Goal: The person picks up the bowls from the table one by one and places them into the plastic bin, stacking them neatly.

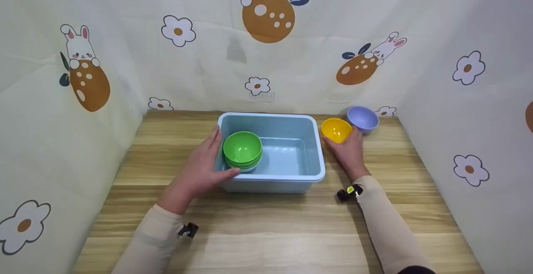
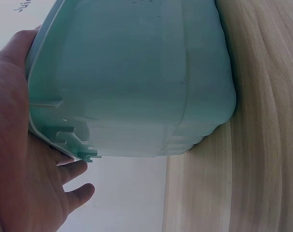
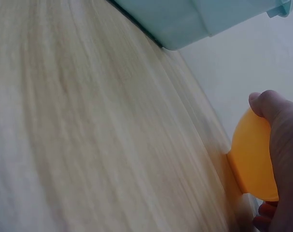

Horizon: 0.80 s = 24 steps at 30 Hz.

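A light blue plastic basin (image 1: 271,177) stands on the table with a stack of green bowls (image 1: 242,147) inside at its left. My left hand (image 1: 199,168) rests at the basin's front left corner, thumb along the near rim, fingers along the left side. In the left wrist view, the fingers (image 2: 77,195) of that hand stretch loosely past the basin wall (image 2: 132,87). My right hand (image 1: 349,149) grips a yellow bowl (image 1: 335,129) right of the basin, thumb at its near left edge. The bowl's base (image 3: 237,174) sits at the tabletop in the right wrist view.
A purple bowl (image 1: 363,119) stands just behind and right of the yellow one. The wood-grain table (image 1: 266,232) is bounded by patterned cloth walls (image 1: 200,70) at the back and both sides. Small black devices (image 1: 189,230) are worn at both wrists.
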### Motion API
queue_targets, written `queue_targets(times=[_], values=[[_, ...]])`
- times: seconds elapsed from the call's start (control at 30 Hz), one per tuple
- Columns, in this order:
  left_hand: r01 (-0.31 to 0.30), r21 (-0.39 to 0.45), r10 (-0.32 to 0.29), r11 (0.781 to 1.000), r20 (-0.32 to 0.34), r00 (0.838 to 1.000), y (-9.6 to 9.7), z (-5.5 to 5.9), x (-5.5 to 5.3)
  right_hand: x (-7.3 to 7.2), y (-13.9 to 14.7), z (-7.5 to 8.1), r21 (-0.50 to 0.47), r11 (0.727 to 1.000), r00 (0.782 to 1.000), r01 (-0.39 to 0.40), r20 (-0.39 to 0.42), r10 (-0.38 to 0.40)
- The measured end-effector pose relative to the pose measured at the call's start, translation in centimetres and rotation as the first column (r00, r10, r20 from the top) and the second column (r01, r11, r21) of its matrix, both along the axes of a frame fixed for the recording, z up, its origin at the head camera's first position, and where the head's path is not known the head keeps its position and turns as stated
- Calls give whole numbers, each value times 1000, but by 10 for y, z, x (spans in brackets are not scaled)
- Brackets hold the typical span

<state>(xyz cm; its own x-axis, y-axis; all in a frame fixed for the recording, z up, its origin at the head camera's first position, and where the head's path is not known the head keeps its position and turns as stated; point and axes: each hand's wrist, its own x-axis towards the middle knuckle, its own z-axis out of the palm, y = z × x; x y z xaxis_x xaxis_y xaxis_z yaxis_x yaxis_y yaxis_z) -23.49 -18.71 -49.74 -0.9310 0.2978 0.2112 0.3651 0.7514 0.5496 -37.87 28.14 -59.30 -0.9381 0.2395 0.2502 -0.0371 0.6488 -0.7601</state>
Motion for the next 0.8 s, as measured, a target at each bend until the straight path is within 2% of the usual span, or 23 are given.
queue_targets(times=[0.23,0.47,0.8], values=[[-6,-10,6,1000,12,1000,0,0,1,2,2,-1,-26,1000,1000,-11,-13,11],[-11,0,11,1000,15,1000,1,0,1,3,4,-1,-7,1000,998,-29,-53,28],[-11,-5,11,1000,18,1000,0,-1,0,9,6,8,-8,997,996,-78,-40,77]])
